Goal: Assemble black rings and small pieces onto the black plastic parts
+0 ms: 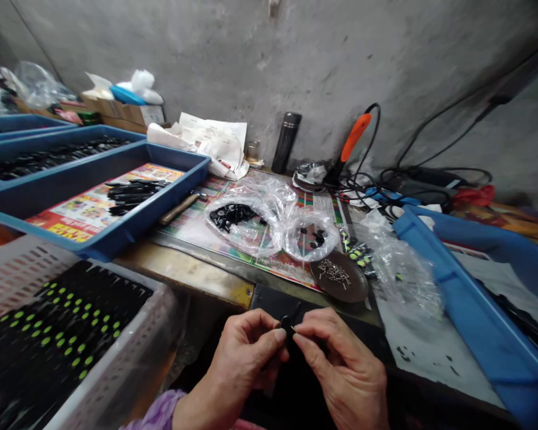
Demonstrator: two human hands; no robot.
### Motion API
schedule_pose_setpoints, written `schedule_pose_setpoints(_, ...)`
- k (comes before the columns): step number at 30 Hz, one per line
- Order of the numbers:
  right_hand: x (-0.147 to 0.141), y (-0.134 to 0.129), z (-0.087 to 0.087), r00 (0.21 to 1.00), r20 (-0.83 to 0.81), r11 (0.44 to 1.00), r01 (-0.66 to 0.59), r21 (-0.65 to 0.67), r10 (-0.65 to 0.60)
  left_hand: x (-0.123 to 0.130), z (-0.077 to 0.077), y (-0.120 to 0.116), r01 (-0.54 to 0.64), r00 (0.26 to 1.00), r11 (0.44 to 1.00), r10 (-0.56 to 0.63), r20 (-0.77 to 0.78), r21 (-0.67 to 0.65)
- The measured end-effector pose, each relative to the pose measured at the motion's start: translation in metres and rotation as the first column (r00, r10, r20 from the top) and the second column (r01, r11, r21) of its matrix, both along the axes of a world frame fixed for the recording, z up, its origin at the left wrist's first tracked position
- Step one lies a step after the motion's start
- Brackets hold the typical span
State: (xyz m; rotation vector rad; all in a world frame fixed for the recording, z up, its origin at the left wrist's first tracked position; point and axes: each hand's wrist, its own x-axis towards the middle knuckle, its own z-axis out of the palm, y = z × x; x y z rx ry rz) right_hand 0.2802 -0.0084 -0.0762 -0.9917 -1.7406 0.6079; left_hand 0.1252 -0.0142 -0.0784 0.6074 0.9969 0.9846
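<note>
My left hand (246, 352) is closed in a pinch on a small black part (287, 323) with a rounded end, at the table's front edge. Close beside it, my right hand (343, 364) pinches a tiny thin metal pin (293, 328), its tip at the black part. I cannot tell whether the pin has entered the part. Just beyond the hands lies a brown round dish (356, 285) with many similar small metal pins (334, 272). Behind it, two clear plastic bags stand open, the larger bag (269, 236) and the smaller bag (296, 248), both holding small black pieces.
At left, a blue tray (156, 158) holds black parts on printed paper, above a white basket (134, 334) of black pieces with green dots. A wooden-handled tool (179, 209), a black cylinder (287, 143), an orange-handled tool (355, 137) and a right-hand blue bin (457, 310) surround the workspace.
</note>
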Motion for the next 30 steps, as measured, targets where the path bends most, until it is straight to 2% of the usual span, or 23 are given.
schedule_pose_setpoints(4, -0.006, 0.0, -0.001, 1.0, -0.027, 1.0, 0.001, -0.003, -0.001, 0.0, 0.001, -0.002, -0.006, 1.0, 1.0, 0.006, 0.005, 0.022)
schedule_pose_setpoints(8, -0.007, -0.001, -0.001, 0.999, 0.022, 0.999, 0.023, 0.047, -0.024, 0.002, -0.003, -0.002, -0.029, 1.0, 0.998, 0.029, -0.003, 0.05)
schedule_pose_setpoints(15, -0.014, -0.003, -0.003, 0.997, 0.012, 0.993, 0.08, 0.086, -0.081, 0.003, -0.01, -0.009, -0.097, 0.981, 0.968, 0.133, -0.144, 0.232)
schedule_pose_setpoints(17, -0.016, -0.003, -0.006, 0.994, -0.074, 0.997, 0.078, -0.011, -0.078, 0.003, -0.01, -0.01, -0.108, 0.978, 0.964, 0.147, -0.148, 0.243)
schedule_pose_setpoints(19, -0.018, -0.002, -0.011, 0.963, -0.26, 0.974, 0.006, -0.227, -0.066, 0.004, -0.009, -0.01, -0.108, 0.985, 0.967, 0.136, -0.108, 0.232)
schedule_pose_setpoints(21, -0.02, -0.001, -0.016, 0.895, -0.44, 0.882, -0.144, -0.449, -0.078, 0.005, -0.008, -0.01, -0.096, 0.992, 0.97, 0.113, -0.064, 0.223)
schedule_pose_setpoints(22, -0.021, 0.0, -0.018, 0.867, -0.492, 0.827, -0.216, -0.519, -0.083, 0.005, -0.008, -0.01, -0.089, 0.994, 0.971, 0.102, -0.048, 0.22)
schedule_pose_setpoints(25, -0.022, 0.002, -0.021, 0.85, -0.523, 0.729, -0.317, -0.607, -0.066, 0.006, -0.008, -0.009, -0.09, 0.995, 0.976, 0.097, -0.028, 0.199)
schedule_pose_setpoints(27, -0.021, 0.003, -0.021, 0.86, -0.506, 0.711, -0.318, -0.627, -0.063, 0.006, -0.008, -0.008, -0.087, 0.996, 0.98, 0.09, -0.007, 0.178)
schedule_pose_setpoints(30, -0.019, 0.002, -0.02, 0.888, -0.458, 0.719, -0.285, -0.634, -0.052, 0.005, -0.006, -0.008, -0.062, 0.998, 0.987, 0.059, 0.02, 0.148)
